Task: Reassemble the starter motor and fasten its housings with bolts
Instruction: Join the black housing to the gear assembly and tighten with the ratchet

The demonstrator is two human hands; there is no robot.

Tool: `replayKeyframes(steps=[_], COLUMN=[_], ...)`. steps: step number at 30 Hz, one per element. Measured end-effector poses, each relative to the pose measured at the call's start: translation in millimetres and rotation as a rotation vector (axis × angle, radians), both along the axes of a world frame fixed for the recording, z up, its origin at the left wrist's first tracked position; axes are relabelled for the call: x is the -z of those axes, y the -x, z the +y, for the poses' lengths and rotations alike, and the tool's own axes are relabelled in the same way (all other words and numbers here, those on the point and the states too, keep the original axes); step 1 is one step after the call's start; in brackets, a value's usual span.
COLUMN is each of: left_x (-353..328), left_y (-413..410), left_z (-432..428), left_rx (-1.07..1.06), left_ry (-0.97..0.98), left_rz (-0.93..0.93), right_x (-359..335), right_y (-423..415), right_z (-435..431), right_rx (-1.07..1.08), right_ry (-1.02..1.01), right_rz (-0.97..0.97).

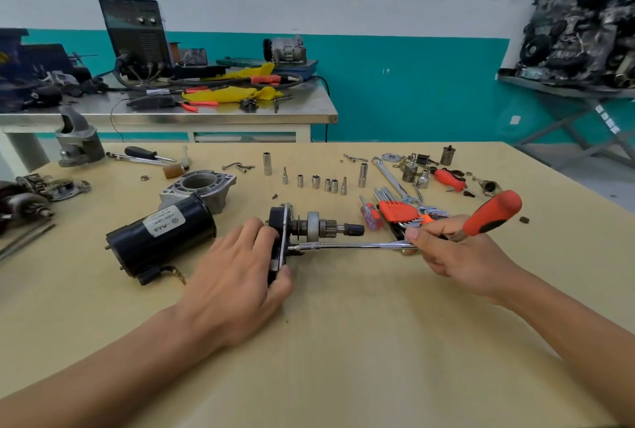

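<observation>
Gripped the drive-end plate point(279, 238) near the middle of the tabletop point(343, 341) with the left hand point(240, 266), fingers curled over its top edge and thumb under its lower edge; judged a brace against twisting. Kept the pinion shaft point(330, 226) pointing to three o'clock. Pinched the long driver point(357, 245) with the right hand point(443, 249), fingers closed on the steel shank just below the orange handle, tip set against the plate's lower part, probably on a fastener, though too small to tell. Held the shank level, likely to stay square to the bolt and stop the bit slipping. Left the black motor body point(161, 238) on its side at nine o'clock of the plate, apart from it, and the aluminium nose housing point(199, 187) at eleven o'clock, mouth up, bore seemingly bare. Stood loose sockets point(316, 182) in a row at twelve o'clock, in no tray. Found one holder only: the orange clip point(397, 211) at two o'clock, packed with hex keys.
</observation>
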State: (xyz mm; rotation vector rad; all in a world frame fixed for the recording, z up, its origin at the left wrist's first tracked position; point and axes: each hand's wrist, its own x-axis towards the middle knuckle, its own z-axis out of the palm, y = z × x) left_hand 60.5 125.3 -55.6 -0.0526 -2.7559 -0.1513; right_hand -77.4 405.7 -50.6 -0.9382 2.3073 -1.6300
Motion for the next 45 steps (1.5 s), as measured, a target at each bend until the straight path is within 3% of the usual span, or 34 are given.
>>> replayKeyframes(steps=[10,45], left_x=[2.9,0.9], left_y=[-1.1,-2.9], left_z=[0.5,3.0], left_rx=[0.021,-0.014], left_ry=[-0.037,-0.042], left_rz=[0.066,0.024], right_x=[6.2,7.9], right_y=[-1.5,-4.9], right_z=[2.7,0.9], right_rx=[0.052,0.091], right_ry=[-0.041,-0.016], right_rz=[-0.023,-0.117])
